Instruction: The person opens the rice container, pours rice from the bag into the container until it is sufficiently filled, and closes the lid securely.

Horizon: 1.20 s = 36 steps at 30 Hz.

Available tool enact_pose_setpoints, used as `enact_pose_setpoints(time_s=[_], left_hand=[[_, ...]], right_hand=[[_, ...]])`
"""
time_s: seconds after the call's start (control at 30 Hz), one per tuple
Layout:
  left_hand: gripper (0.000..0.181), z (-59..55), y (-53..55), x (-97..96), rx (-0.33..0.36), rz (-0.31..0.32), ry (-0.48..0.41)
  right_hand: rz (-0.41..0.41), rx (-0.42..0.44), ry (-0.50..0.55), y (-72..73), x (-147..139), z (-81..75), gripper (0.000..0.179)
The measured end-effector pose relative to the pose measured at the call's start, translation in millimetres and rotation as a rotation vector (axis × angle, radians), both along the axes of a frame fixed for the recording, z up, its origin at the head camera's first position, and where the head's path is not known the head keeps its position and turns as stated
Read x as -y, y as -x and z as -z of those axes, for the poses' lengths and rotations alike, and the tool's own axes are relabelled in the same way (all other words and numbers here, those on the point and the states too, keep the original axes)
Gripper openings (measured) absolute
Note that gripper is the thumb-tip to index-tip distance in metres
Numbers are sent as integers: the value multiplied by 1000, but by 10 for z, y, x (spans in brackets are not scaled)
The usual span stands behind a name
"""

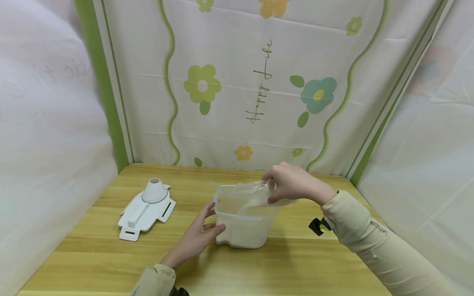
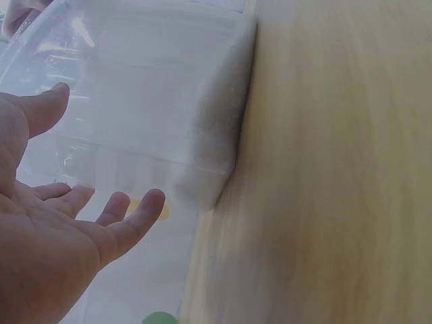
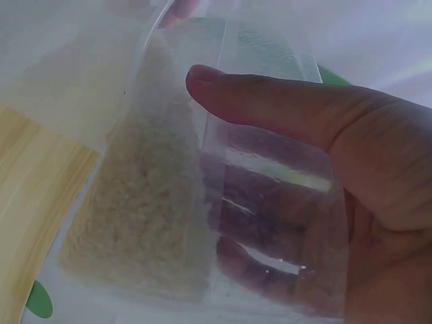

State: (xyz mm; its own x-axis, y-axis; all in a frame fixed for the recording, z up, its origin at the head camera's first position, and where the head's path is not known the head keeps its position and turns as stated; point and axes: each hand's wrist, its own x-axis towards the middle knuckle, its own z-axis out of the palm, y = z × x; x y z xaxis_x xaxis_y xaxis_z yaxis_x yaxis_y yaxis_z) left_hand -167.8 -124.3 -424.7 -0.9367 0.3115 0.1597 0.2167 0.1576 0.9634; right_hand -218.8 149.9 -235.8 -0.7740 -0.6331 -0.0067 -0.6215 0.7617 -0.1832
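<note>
A translucent plastic container (image 1: 244,232) stands upright on the wooden table, its lower part filled with white, rice-like grains (image 3: 142,209). My left hand (image 1: 196,238) is at its left side, thumb by the front wall and fingers spread along the side. In the left wrist view those fingers look relaxed, close beside the clear wall (image 2: 135,81). Over the container's top, my right hand (image 1: 290,183) pinches a clear plastic bag (image 1: 255,188) between thumb and fingers. The right wrist view shows some fingers through the clear film, with the grains to their left.
A white lid (image 1: 148,211) with a cone-shaped spout (image 1: 154,191), a raised handle and slotted side flaps lies at the left of the table (image 1: 92,263). Printed flowered curtains (image 1: 229,123) hang behind and along both sides.
</note>
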Motion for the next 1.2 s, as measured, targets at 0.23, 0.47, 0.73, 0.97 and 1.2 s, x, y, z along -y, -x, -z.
enact_pose_setpoints(time_s=[0.23, 0.47, 0.73, 0.97, 1.2], left_hand=[[81, 7, 10, -7, -6, -14, 7], [81, 6, 1, 1, -1, 1, 0], [81, 1, -6, 6, 2, 5, -5], [81, -12, -13, 4, 5, 5, -9], [81, -7, -13, 8, 1, 6, -7]], right_hand=[[3, -16, -39, 6, 32, -6, 38], [10, -11, -52, -1, 58, -12, 38], [-1, -9, -38, 7, 68, -4, 36], [0, -10, -25, 9, 76, 5, 36], [4, -5, -32, 17, 88, 3, 38]])
